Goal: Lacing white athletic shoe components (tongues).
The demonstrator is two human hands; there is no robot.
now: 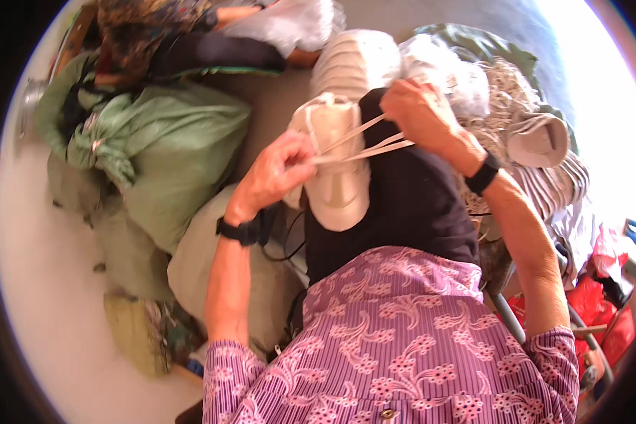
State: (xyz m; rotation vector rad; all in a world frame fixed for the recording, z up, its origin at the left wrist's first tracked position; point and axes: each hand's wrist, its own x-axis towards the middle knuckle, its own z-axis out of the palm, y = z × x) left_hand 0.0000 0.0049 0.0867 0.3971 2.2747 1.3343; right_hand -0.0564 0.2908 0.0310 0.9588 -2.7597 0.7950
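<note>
A cream shoe upper [339, 201] lies over my lap on the dark trousers, its toe toward me. Pale shoelaces [390, 146] run from its eyelets and are drawn out to the right between my hands. Closed in a pinch, my left hand [279, 169] holds the laces at the left side of the upper. Above the dark trouser leg, my right hand [427, 120] has its fingers curled around the other stretch of the laces, higher and to the right.
Beyond my lap stands a wrapped stack of pale uppers [357, 60]. Loose laces [512, 92] and another stack of uppers [558, 184] lie at right. Green sacks [184, 148] fill the left. Red bags [593, 304] sit lower right. Part of another person [219, 53] shows far left.
</note>
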